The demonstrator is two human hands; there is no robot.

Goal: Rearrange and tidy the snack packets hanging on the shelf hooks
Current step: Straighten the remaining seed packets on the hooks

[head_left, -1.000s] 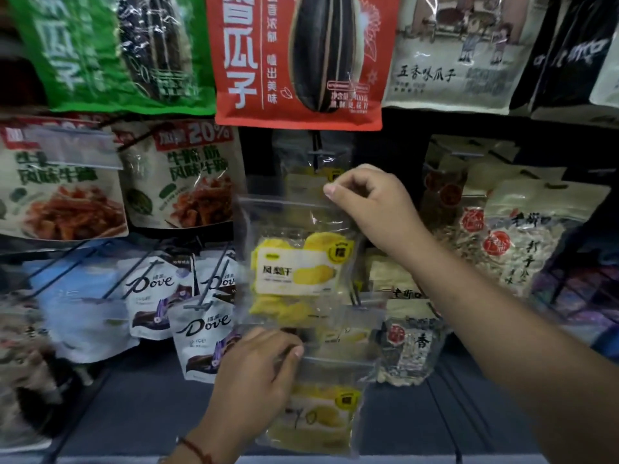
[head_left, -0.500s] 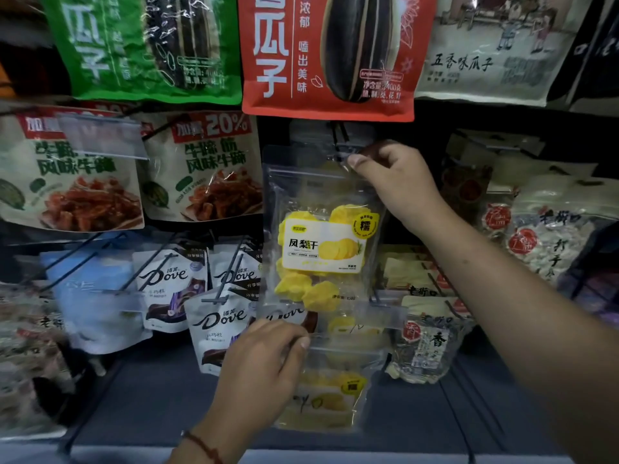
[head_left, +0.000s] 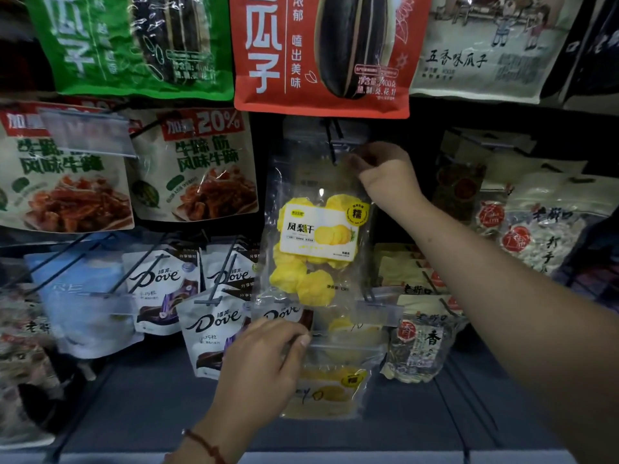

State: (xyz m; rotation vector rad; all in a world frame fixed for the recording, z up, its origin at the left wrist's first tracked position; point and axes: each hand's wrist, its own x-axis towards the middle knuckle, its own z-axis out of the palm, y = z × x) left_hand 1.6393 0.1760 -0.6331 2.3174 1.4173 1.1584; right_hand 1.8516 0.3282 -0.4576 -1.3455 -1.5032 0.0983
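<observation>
Since a second ago the pineapple packet (head_left: 315, 229) has gone up: its clear top, then well below the red seed bag (head_left: 321, 55), now reaches the hook (head_left: 335, 142) under that bag's lower edge, and the right hand (head_left: 385, 175) has climbed with it. The view has also tipped up a little, so the top row of bags fills more of the frame.

Right-hand fingers (head_left: 360, 160) are closed on the packet's top right corner, pinching the clear film just beside the hook's dark wire. Whether the hang hole is already on the wire cannot be told; the film is see-through and the fingers cover that spot. The left hand (head_left: 264, 360) is low, its fingers curled shut on the top strip of a second pineapple packet (head_left: 328, 386) hanging in the row beneath, next to the Dove packets (head_left: 214, 329). It looks to be keeping that lower packet down and out of the way.

So the step in hand seems to be hanging the upper packet on the hook in the middle row of the shelf, between the beef-tendon bags (head_left: 197, 169) and the pale seed bags (head_left: 549, 236) at the shelf's right edge. Next, I judge, the hole must be lined up with the wire tip and the packet pushed back along it until it hangs square, label forward; then both hands let go.
</observation>
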